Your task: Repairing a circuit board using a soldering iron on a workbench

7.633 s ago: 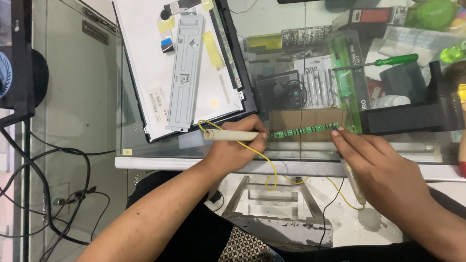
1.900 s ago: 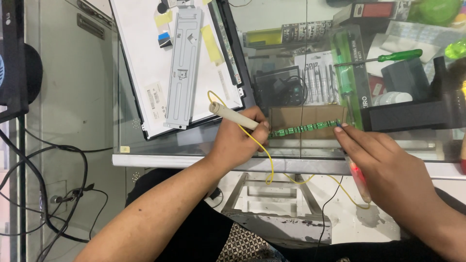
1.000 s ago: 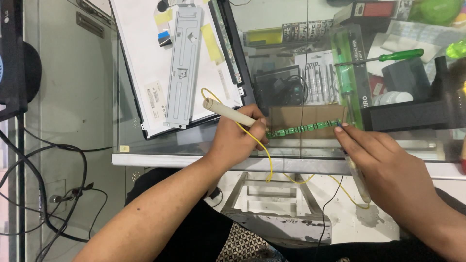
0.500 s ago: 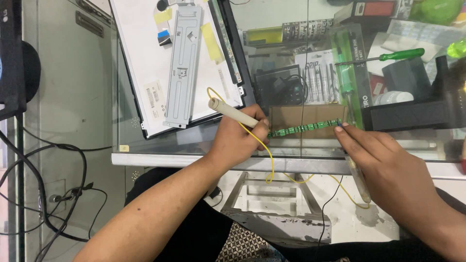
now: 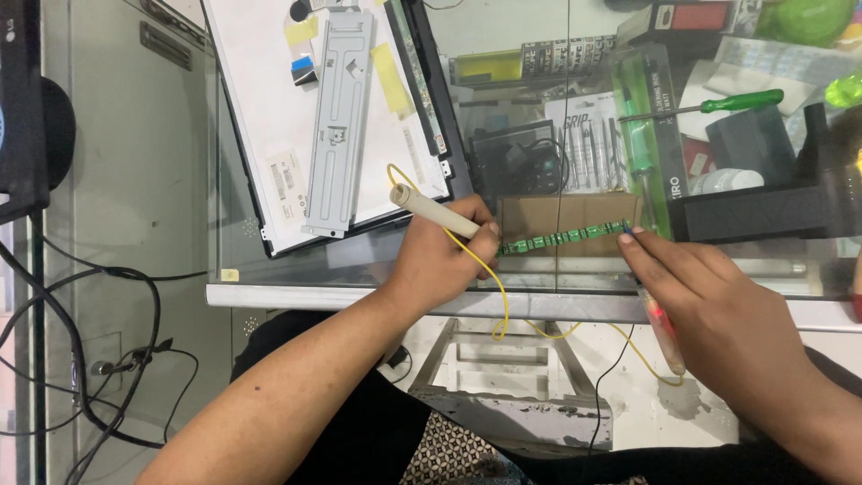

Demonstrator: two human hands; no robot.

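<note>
Green LED strip (image 5: 561,239) is bridged end to end: 2 probes are gripped, left fingers (image 5: 480,235) on the cream probe (image 5: 435,212), right fingers (image 5: 639,244) pinching the second probe (image 5: 663,330).

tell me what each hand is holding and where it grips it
The left hand holds a cream probe near its tip end. The right hand holds a second probe along its body, tip at the green strip board.

Both hands (image 5: 449,260) press probes (image 5: 435,211) onto green strip (image 5: 561,239).
</note>
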